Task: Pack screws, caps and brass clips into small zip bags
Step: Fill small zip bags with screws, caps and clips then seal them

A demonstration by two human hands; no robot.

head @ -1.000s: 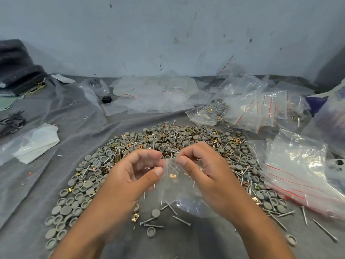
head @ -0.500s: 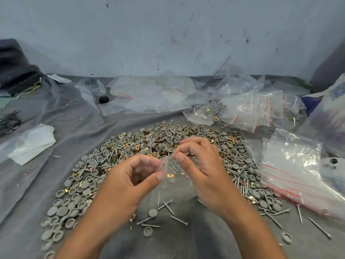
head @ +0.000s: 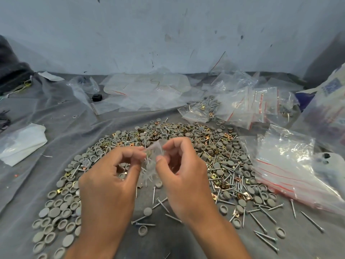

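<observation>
Loose screws point(head: 260, 221) and grey caps point(head: 54, 212) lie nearest me on the grey cloth point(head: 56, 124). My left hand point(head: 108, 184) and right hand point(head: 184, 180) pinch the small zip bag point(head: 151, 165) between curled thumbs and fingertips, above the heap of caps, screws and brass clips point(head: 214, 146). Filled bags point(head: 242, 107) lie far right.

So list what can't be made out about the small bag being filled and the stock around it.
- Head view: contents of the small zip bag between the left hand and right hand cannot be counted; crumpled plastic and fingers blur them.
- Its zip seal: hidden by the grip.
- Printed package: cut off by the right edge.
- Black item among the far bags: too small to identify.
</observation>
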